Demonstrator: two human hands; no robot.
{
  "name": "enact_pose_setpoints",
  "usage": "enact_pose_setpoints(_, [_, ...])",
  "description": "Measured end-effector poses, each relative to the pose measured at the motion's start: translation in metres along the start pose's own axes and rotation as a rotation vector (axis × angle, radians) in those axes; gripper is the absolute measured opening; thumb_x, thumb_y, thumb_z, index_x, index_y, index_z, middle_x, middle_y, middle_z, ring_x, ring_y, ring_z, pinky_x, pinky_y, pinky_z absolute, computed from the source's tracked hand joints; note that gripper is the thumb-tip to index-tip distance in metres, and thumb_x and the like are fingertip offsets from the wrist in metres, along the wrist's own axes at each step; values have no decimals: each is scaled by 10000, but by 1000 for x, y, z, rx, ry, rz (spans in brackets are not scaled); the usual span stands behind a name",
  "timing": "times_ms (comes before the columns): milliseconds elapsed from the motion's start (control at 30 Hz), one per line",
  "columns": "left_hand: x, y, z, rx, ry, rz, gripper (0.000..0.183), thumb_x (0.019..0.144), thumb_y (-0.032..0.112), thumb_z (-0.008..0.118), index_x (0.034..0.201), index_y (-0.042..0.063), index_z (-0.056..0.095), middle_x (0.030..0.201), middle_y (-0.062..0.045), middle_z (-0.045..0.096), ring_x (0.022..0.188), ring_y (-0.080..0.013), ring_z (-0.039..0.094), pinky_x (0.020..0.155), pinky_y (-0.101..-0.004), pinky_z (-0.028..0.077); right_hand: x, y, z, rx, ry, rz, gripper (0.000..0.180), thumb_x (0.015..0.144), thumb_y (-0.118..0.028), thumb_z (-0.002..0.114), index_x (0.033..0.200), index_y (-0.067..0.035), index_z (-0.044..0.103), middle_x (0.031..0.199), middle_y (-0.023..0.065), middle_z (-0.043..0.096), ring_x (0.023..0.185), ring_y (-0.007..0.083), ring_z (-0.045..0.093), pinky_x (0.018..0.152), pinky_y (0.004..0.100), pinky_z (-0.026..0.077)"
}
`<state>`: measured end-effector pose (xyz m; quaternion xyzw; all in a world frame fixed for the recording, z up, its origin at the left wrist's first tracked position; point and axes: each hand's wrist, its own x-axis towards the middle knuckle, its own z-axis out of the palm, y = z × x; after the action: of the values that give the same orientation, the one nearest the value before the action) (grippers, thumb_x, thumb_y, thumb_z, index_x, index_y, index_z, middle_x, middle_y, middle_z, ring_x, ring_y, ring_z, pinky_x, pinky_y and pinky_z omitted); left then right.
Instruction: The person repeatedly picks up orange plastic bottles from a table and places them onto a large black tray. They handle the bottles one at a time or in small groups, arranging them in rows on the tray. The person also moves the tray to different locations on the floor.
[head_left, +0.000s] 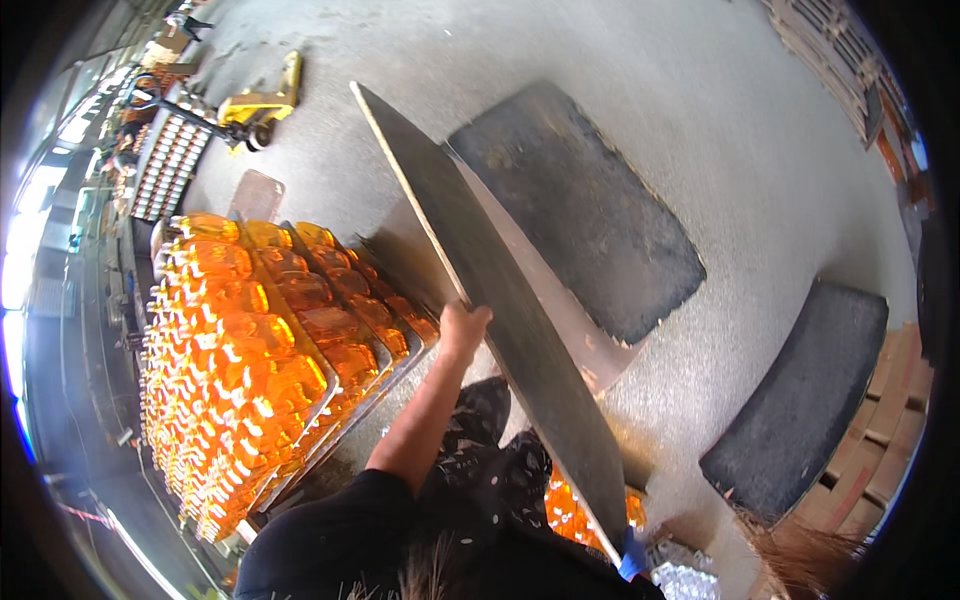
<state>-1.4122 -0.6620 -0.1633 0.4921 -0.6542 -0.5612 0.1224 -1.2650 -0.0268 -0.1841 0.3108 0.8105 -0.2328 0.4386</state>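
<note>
A large dark, stiff sheet (499, 300) with a pale edge stands tilted before my body, running from the upper middle down to my right side. My left hand (461, 330), bare, grips its near long edge about halfway along. At the lower end of the sheet is my right hand (634, 556), in a blue glove; it holds the corner, though its fingers are mostly hidden. To my left rises a tiered stack of amber bottles (247, 360), with thin divider sheets between the layers. More amber bottles (564, 504) show partly behind the sheet's lower end.
Another dark sheet (577, 202) lies on the concrete floor ahead. A similar one (810, 397) rests at right beside a wooden pallet (874, 450). A yellow pallet jack (262, 105) stands at upper left, and stacked pallets (825, 52) at upper right. Crumpled clear plastic (682, 577) lies low right.
</note>
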Motion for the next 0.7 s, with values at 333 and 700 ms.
enact_pose_setpoints(333, [-118,175,-86,-306,-23,354,172,762,99,673,699,-58,639,594,-52,587,532,-130,533,487,-304,420,-9,-91,-13,691,-331,-199,874,711,-846,468,934,-12,600,780,104,574,777,249,570,745,397,505])
enact_pose_setpoints(700, [-285,236,-286,-700,33,712,225,749,-19,610,960,-41,683,884,-99,698,768,-182,659,784,-297,524,-18,-232,31,820,-456,-673,916,901,-716,346,1414,42,376,1421,154,459,1282,287,447,1095,375,318])
